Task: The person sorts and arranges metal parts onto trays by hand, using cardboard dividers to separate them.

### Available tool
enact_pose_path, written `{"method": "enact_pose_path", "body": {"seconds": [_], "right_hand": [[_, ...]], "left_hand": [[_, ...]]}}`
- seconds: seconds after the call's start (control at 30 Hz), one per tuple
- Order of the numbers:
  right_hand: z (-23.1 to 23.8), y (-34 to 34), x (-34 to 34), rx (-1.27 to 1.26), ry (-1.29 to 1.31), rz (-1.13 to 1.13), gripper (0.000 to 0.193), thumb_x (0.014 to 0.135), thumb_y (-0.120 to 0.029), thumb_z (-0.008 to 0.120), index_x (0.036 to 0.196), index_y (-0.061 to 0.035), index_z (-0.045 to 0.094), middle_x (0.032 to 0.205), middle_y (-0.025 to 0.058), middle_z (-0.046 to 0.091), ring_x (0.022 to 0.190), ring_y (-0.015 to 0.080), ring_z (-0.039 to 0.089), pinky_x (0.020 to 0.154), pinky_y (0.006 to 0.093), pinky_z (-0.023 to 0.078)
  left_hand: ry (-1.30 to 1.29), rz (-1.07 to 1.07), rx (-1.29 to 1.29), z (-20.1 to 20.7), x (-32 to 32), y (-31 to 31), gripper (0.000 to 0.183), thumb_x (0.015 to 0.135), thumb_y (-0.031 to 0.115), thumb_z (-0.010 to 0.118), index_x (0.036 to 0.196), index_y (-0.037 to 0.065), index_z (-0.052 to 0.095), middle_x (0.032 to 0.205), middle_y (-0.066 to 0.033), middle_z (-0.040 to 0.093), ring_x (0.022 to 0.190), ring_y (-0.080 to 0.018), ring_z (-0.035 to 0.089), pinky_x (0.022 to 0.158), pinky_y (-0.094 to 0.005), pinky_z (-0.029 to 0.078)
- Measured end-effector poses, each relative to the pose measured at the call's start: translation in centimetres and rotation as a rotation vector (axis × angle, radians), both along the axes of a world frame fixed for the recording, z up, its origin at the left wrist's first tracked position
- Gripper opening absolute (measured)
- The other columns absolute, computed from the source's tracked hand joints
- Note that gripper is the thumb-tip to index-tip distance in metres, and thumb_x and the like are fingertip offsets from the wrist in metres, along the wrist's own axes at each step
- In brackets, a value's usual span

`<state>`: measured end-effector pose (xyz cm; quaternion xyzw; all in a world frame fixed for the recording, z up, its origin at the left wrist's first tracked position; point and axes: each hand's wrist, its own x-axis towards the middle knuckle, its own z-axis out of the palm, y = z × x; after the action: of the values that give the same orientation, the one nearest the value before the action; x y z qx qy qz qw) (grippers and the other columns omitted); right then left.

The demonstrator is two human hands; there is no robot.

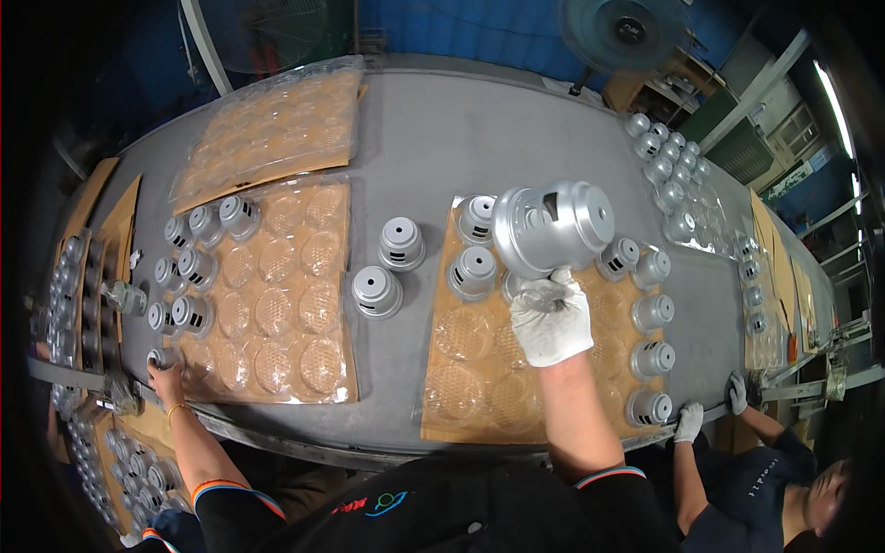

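Head view: my gloved right hand [551,318] clamps a silver metal housing [553,228]; my bare left hand [167,376] fingers grip another housing [162,357] at the tray [277,304] edge.

Large silver metal housing [551,228], domed and round, with a flat cap and a dark rectangular slot in its side wall; held tilted above the bench by its lower rim, in the gloved right hand [551,320]. Small silver housing [162,358], same stepped cylindrical form, upright at the near left corner of a blister tray [277,304], under the fingertips of the bare left hand [167,378].
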<state>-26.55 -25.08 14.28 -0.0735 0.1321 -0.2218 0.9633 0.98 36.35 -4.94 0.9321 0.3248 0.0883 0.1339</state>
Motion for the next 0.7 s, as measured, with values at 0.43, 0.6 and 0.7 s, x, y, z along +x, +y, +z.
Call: {"method": "enact_pose_path", "body": {"seconds": [0.43,0.6,0.7], "right_hand": [[-2.9,-4.0,-2.5,-0.219,0.262,-0.39,0.011,0.09,-0.016,0.049,0.098,-0.0081,0.053,0.08,-0.0021,0.057,0.061,0.0038,0.051,0.054,0.018,0.044],[-10.4,-11.7,-7.0,-0.142,0.569,-0.699,0.017,0.089,-0.018,0.051,0.104,-0.0114,0.054,0.094,-0.0039,0.06,0.079,0.0077,0.052,0.068,0.0239,0.04],[-17.1,-16.0,-9.5,-0.001,0.469,-0.583,0.02,0.09,-0.019,0.05,0.108,-0.0101,0.053,0.101,-0.0006,0.06,0.088,0.0134,0.054,0.075,0.0282,0.041]], "left_hand": [[-0.161,-0.02,-0.049,0.1,1.7,3.4,0.082,0.061,0.019,0.071,0.133,0.017,0.03,0.124,-0.0269,0.039,0.112,-0.0389,0.043,0.093,-0.0411,0.038],[-0.322,0.045,0.077,3.5,-0.2,-3.7,0.073,0.062,0.021,0.072,0.126,0.017,0.037,0.115,-0.0234,0.044,0.103,-0.0364,0.049,0.088,-0.0402,0.042],[-0.526,0.118,0.207,7.2,-1.3,-8.2,0.078,0.06,0.028,0.076,0.125,0.011,0.037,0.112,-0.0228,0.046,0.099,-0.0366,0.051,0.087,-0.0409,0.043]]}}
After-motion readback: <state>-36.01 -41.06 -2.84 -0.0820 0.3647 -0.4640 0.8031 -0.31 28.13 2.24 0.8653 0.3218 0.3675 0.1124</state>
